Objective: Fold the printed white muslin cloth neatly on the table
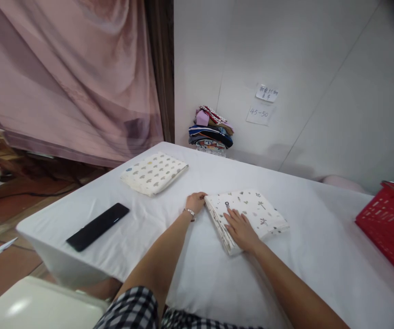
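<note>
The left hand (195, 202) touches a corner of the folded cloth (251, 205); whether it pinches, I cannot tell. The right hand (242, 230) lies flat, unclosed, on top.

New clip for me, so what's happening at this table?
A person is handling a folded white cloth with a small plant print on a white-covered table. Their right hand lies spread on top of it, while the left hand has its fingers at one corner; whether they grip it is unclear. Another folded cloth and a flat black object lie to the left, with a red basket at far right.
</note>
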Motion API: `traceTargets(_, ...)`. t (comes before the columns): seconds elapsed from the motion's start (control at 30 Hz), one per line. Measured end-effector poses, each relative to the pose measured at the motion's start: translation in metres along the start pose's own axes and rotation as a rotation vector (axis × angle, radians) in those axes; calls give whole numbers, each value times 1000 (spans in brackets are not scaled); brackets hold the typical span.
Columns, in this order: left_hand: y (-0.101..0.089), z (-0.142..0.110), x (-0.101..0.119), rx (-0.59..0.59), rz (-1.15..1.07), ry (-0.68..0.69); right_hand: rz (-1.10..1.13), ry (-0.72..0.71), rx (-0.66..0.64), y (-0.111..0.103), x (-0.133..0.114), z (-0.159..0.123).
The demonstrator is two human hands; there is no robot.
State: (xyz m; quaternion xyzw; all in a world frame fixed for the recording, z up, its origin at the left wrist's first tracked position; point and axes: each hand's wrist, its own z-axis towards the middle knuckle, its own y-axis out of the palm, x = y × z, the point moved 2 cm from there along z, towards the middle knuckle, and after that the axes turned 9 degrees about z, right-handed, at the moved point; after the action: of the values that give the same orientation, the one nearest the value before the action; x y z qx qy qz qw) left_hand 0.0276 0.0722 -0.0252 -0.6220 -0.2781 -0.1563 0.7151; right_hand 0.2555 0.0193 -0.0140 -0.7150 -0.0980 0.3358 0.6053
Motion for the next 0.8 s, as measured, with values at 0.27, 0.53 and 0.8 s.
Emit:
traceTargets(0.27,2,-2,-7,9,-99,52,24,0,-1,0,-2,-2)
traceTargets(0.53,2,-2,-4,-31,-62,95,256,70,-18,-18,-18,1)
traceTargets(0.8,1,-2,1,-1,63,118,16,-88,-104,13,-50,-17)
